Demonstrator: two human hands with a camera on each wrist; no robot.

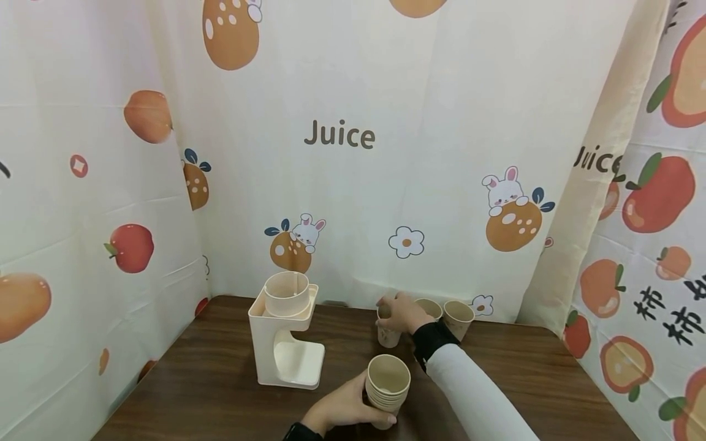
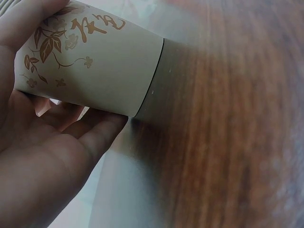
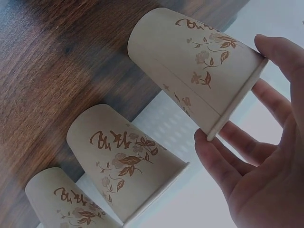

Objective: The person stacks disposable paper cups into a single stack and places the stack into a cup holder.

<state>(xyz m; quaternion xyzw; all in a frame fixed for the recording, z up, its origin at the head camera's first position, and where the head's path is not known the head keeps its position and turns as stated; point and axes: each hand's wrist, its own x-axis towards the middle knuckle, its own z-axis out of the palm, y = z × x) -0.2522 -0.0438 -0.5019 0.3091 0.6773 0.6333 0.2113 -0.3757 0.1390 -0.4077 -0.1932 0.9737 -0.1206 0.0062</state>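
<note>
A white sleeve [image 1: 480, 392] reaches in at the near side, a dark band at its wrist. Next to it, low in the head view, the left hand [image 1: 353, 401] has its grip closed around a stack of cups [image 1: 388, 389]: the thumb lies across the near side, and in the left wrist view the fingers run beneath the printed wall. The stack's mouth faces up, several rims showing one under another; whether its base touches the brown wooden table [image 1: 524, 380] cannot be told.

Farther in, to the left, stands a cream stand [image 1: 263, 355] with a round tube [image 1: 287, 300] on top and a flat foot below.

Beyond the stack, the right hand [image 1: 404, 312] spreads its grip about as wide as a cup's mouth, fingertips at opposite sides of the rim of the upright left cup [image 1: 388, 338]. In a row to its right stand the middle cup [image 1: 429, 307] and the right cup [image 1: 459, 320], both mouth up, printed with brown leaves and flowers.

Behind hangs a pale curtain [image 1: 358, 202] with fruit, rabbits and "Juice".
</note>
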